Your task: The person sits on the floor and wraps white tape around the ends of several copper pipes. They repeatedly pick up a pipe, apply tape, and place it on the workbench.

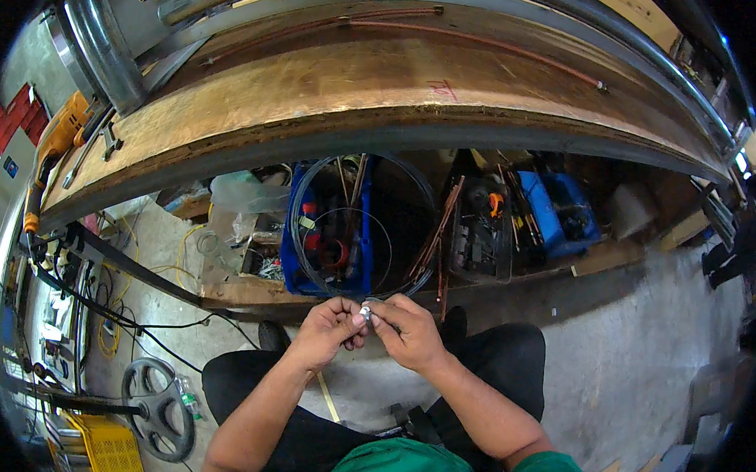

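Above my lap, just in front of the lower shelf, my two hands meet with fingertips almost touching. Between them is a small shiny metal piece (366, 311), too small and covered to name. My left hand (329, 330) pinches it from one side with bent fingers. From the other side, my right hand (411, 331) closes thumb and forefinger on it. Right behind the fingers stands a big loose coil of thin grey wire (414, 171). Whether the wire joins the metal piece is hidden by my hands.
A wooden bench top (299, 114) spans the front, bearing thin copper tubes (494, 37) and an orange power tool (66, 122). Below it are a blue bin (366, 265), copper rods (437, 244), a grey bin (484, 267) and another blue bin (536, 194). A black handwheel (158, 406) is at left.
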`<state>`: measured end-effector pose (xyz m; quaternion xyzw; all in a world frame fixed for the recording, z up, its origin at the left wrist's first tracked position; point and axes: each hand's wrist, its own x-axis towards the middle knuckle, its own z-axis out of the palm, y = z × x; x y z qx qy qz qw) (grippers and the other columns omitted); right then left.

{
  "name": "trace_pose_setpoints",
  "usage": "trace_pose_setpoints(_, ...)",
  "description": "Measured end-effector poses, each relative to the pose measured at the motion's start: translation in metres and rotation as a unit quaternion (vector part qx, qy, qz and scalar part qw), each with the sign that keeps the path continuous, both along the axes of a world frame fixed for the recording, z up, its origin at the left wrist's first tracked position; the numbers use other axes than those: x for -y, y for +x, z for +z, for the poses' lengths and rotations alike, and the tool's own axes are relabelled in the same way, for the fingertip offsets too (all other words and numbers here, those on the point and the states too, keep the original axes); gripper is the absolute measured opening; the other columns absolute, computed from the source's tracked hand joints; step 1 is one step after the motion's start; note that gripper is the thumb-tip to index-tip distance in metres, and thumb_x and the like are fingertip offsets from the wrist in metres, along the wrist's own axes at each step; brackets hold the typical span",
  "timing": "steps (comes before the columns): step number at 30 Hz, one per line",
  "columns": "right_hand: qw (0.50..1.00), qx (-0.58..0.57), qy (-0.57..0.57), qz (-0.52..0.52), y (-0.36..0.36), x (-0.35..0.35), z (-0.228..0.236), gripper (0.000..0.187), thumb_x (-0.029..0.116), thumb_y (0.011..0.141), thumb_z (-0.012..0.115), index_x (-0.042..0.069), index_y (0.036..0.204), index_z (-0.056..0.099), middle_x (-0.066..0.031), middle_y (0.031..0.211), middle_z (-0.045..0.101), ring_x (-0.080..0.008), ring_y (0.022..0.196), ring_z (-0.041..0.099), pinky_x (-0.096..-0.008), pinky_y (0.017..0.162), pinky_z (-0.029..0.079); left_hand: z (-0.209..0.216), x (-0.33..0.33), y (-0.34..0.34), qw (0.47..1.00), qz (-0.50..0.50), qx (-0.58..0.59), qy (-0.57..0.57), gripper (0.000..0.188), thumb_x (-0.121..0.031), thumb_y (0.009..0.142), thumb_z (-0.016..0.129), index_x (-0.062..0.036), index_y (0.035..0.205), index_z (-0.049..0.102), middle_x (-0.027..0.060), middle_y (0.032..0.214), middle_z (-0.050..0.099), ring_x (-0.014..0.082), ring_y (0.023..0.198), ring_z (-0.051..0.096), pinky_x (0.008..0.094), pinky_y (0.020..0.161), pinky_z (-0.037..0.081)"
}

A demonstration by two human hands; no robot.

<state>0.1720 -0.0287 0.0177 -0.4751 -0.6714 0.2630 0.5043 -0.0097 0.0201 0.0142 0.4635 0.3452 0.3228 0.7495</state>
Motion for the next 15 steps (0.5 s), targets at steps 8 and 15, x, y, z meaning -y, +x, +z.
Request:
trace_pose_setpoints(8,0.999,0.019,-0.033,-0.015,-0.001,-0.001,-0.001,0.025,0.009,0.090,0.064,0.002,0.114,0.068,-0.0137,0.086,0.061,-0.0270,0.075,0.061,-0.0339,0.067,0.050,0.007,0.003,0.004,0.995,0.025,-0.093,-0.009,0.022,-0.027,0.099,0.058,-0.0053,0.093,0.059,0.0016,0.075,0.061,0.0067,0.054,0.050,0.0209,0.047,0.039)
trace_pose_setpoints(15,0.999,0.031,0.005,-0.010,-0.001,-0.002,0.002,0.026,0.009,0.088,0.065,0.003,0.113,0.068,-0.0135,0.087,0.061,-0.0280,0.076,0.061,-0.0346,0.068,0.050,0.011,0.007,0.004,0.998,0.003,-0.054,0.032,0.019,-0.023,0.100,0.057,-0.0054,0.093,0.056,0.0021,0.074,0.060,0.0058,0.053,0.048,0.0205,0.045,0.037)
